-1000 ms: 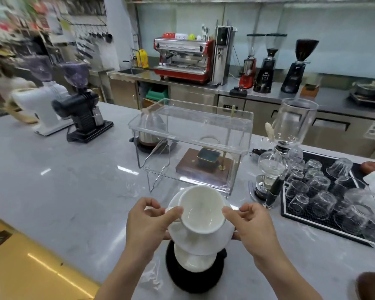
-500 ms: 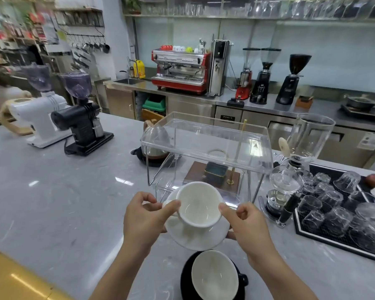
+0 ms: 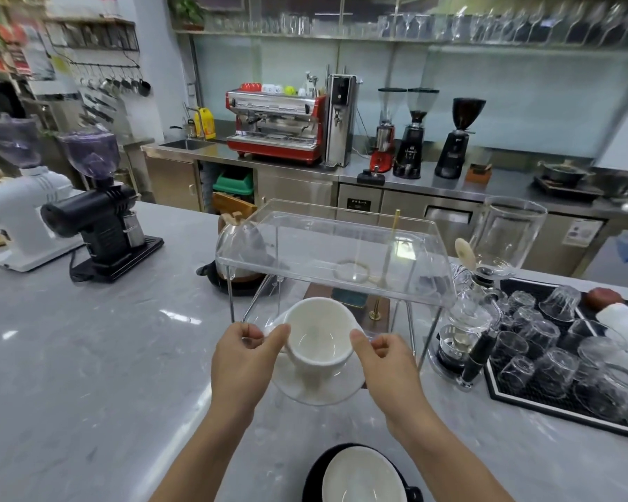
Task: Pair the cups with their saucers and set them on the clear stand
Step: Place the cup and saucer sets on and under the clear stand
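Note:
A white cup [image 3: 317, 335] sits tilted on a white saucer [image 3: 319, 387], both held in the air just in front of the clear stand [image 3: 336, 255]. My left hand [image 3: 241, 360] grips the pair from the left, thumb on the cup's rim. My right hand [image 3: 386, 364] grips it from the right. The stand's top tray is bare. Near the bottom edge a second cup, white inside and black outside [image 3: 363, 478], rests on a black saucer [image 3: 314, 476] on the counter.
A glass siphon brewer [image 3: 486, 284] stands right of the stand, beside a black mat of upturned glasses [image 3: 555, 342]. A kettle [image 3: 241, 248] and a wooden base [image 3: 377, 306] sit behind and under the stand. Two grinders [image 3: 95, 219] stand at left.
Both hands have carried the white cup and saucer up and forward toward the stand. The black cup and saucer have dropped toward the bottom edge as the view rose.

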